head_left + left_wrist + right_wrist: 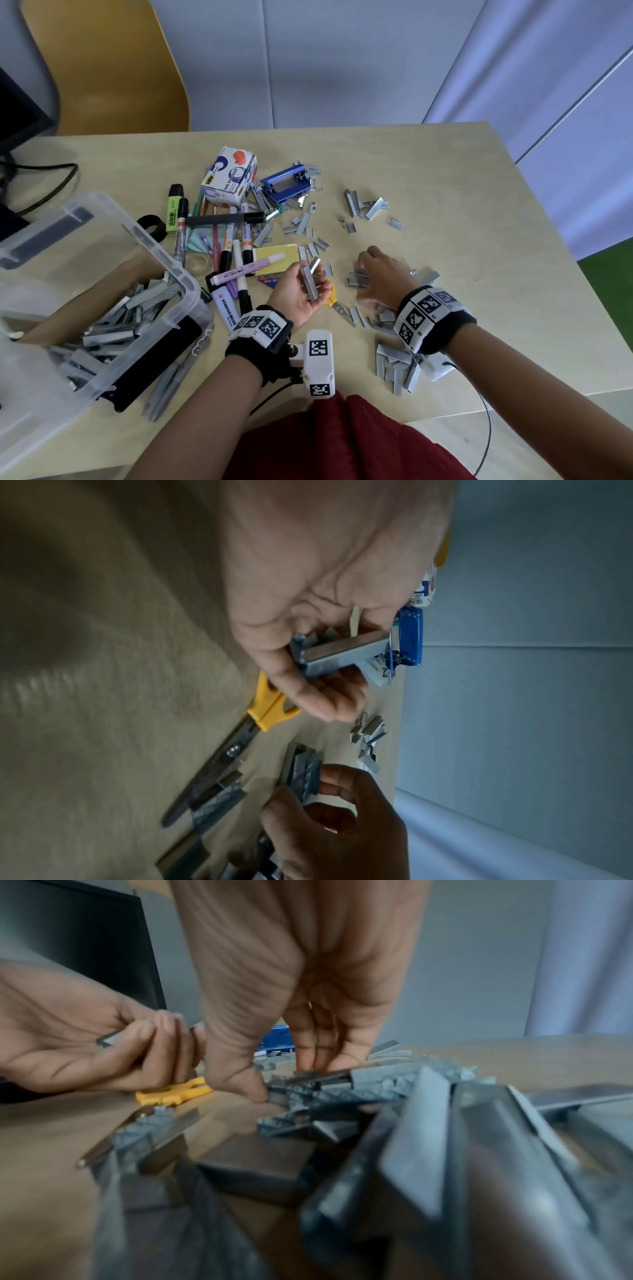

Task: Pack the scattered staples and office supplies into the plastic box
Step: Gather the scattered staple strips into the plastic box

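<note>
My left hand (301, 291) is palm up over the table, its fingers curled round a few staple strips (310, 279); the left wrist view shows those strips (342, 656) against my fingers (308, 693). My right hand (376, 277) is palm down on a heap of staple strips (359, 277), thumb and fingers pinching some of them (308, 1085). The clear plastic box (164, 260) stands at the left, with several staple strips and pens inside. More staple strips (397, 370) lie under my right wrist.
Yellow-handled scissors (337, 306) lie between my hands. Markers, a highlighter (173, 209), sticky notes (274, 258), a tape dispenser box (229, 178) and a blue hole punch (284, 183) crowd the middle. A yellow chair (109, 65) stands behind the table.
</note>
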